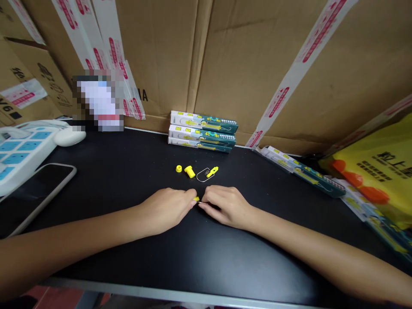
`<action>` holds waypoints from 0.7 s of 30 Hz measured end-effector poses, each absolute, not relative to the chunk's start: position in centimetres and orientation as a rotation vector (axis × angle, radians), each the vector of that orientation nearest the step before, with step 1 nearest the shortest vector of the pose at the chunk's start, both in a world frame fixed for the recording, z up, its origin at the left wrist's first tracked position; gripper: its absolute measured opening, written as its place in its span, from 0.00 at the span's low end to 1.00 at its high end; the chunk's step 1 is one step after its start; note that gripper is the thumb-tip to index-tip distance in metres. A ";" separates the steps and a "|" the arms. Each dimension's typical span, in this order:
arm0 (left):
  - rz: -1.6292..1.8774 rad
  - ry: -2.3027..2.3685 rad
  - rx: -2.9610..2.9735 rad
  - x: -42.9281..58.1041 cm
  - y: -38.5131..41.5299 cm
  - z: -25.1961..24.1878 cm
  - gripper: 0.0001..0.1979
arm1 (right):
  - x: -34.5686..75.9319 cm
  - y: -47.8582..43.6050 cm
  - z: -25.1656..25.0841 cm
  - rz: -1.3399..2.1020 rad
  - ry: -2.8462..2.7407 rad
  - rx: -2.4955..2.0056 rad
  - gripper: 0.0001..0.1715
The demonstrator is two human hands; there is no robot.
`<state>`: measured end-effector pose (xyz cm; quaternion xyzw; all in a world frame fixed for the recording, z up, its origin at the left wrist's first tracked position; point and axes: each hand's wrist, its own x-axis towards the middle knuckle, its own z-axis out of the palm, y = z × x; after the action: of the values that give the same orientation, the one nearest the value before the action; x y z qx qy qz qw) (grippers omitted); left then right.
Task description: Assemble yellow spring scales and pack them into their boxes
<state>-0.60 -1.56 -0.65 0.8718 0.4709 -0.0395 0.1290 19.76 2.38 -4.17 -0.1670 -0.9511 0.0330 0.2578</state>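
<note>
My left hand [172, 210] is closed around a small yellow piece [196, 199], whose tip shows past the fingers. Close beside it, my right hand [227, 207] pinches a thin metal piece [202, 203] that reaches toward the yellow one. Whether the two pieces are joined cannot be seen. Beyond the hands on the black table [138, 167] lie a small yellow cap [179, 168], a yellow plug [189, 172], a bent wire loop [198, 178] around a small spring [207, 172], and a flat yellow part [213, 172].
Several printed boxes [202, 138] are stacked by the cardboard wall [161, 56]. More boxes [302, 171] and a yellow bag [380, 167] are at the right. A phone [35, 195], a white power strip [27, 150] and a white rounded object [70, 136] are at the left.
</note>
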 end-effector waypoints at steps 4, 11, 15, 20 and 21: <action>-0.101 1.359 2.535 -0.6 -1.5 -0.7 0.14 | 19.7 2.4 -4.1 0.095 -2.551 -0.475 0.09; -0.090 1.353 2.563 -0.7 -1.6 -0.9 0.14 | 19.6 2.5 -4.4 0.110 -2.555 -0.448 0.11; -0.108 1.348 2.559 -0.7 -1.5 -0.8 0.13 | 19.8 2.5 -4.4 0.095 -2.556 -0.444 0.14; -0.139 1.356 2.559 -0.6 -1.6 -0.6 0.12 | 19.9 2.5 -4.4 0.022 -2.552 -0.402 0.16; -0.147 1.354 2.563 -0.6 -1.6 -0.6 0.12 | 19.9 2.4 -4.4 -0.005 -2.547 -0.391 0.17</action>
<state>-0.55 -1.60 -0.55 0.8767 0.4633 -0.0503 0.1194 19.86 2.45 -4.38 -0.1457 -0.9492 -0.0019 0.2788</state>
